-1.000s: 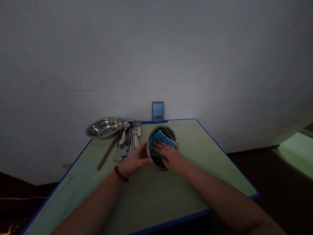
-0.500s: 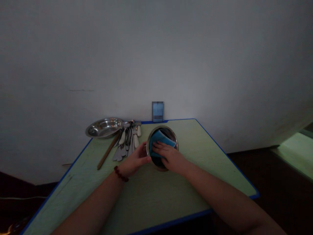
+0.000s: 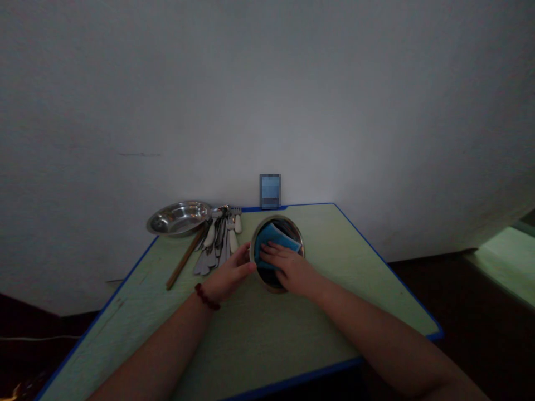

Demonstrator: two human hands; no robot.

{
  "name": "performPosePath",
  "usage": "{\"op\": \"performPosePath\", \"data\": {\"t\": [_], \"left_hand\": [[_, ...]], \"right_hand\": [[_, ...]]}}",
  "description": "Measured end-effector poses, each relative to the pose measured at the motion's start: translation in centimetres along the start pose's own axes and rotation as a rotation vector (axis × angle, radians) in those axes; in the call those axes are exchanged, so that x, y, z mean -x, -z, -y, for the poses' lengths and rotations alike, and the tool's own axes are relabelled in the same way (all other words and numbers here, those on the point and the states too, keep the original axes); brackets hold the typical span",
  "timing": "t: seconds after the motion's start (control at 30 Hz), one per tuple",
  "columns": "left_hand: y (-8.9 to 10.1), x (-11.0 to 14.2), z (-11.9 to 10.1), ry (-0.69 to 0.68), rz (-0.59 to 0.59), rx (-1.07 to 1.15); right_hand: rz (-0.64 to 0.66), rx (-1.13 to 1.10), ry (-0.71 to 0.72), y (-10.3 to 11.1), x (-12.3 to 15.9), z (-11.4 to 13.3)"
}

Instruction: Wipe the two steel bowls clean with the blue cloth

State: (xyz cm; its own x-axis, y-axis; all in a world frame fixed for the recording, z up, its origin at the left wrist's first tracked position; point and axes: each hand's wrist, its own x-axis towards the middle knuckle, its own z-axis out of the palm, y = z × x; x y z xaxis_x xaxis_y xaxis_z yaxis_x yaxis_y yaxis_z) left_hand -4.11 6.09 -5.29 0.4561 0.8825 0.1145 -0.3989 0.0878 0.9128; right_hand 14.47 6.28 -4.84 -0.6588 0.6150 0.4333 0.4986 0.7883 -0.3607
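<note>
A round metal bowl (image 3: pixel 302 236) stands on the table in front of me, tilted towards me. My left hand (image 3: pixel 232 272) grips its left side, with the thumb at the rim and the other fingers partly hidden behind it. Inside the bowl lies a blue cloth (image 3: pixel 271 231) with a pale edge. My right hand (image 3: pixel 288 266) reaches in from the right and holds the cloth down against the inside, fingers slightly spread over it. What lies beneath the cloth is too dark to make out.
Left of the bowl lies a pile of cutlery (image 3: pixel 219 239) with several white-handled forks. Next to it are a wooden stick (image 3: pixel 184 262) and a shallow oval metal dish (image 3: pixel 179 218). A blurred-out device (image 3: pixel 270 191) leans on the wall behind the blue-edged green table (image 3: pixel 346 267).
Almost nothing differs. Both hands, the bowl and the cloth keep their places, and the picture is slightly darker.
</note>
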Motion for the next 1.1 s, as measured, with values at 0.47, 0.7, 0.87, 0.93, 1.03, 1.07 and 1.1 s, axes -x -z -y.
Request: {"op": "performPosePath", "data": {"t": [0.47, 0.7, 0.87, 0.93, 1.03, 1.07, 1.1], "left_hand": [[-0.41, 0.12, -0.43, -0.001, 0.016, 0.032], [0.29, -0.07, 0.19, 0.002, 0.025, 0.023], [0.29, -0.06, 0.13, -0.018, 0.057, -0.027], [0.29, -0.07, 0.14, -0.007, 0.068, -0.059], [0.38, -0.11, 0.23, 0.008, 0.07, -0.086], [0.42, -0.12, 0.25, 0.016, 0.069, -0.088], [0.45, -0.14, 0.27, 0.024, 0.068, -0.088]], "right_hand": [[0.008, 0.011, 0.009, -0.01, -0.04, 0.05], [0.005, 0.011, 0.003, -0.09, -0.12, -0.04], [-0.015, 0.01, -0.011, -0.02, -0.08, -0.05], [-0.024, 0.006, -0.016, 0.03, -0.07, 0.0], [-0.035, 0.001, -0.023, 0.05, -0.06, 0.09], [-0.036, -0.001, -0.022, 0.04, -0.06, 0.1], [-0.039, -0.003, -0.02, 0.02, -0.06, 0.1]]}}
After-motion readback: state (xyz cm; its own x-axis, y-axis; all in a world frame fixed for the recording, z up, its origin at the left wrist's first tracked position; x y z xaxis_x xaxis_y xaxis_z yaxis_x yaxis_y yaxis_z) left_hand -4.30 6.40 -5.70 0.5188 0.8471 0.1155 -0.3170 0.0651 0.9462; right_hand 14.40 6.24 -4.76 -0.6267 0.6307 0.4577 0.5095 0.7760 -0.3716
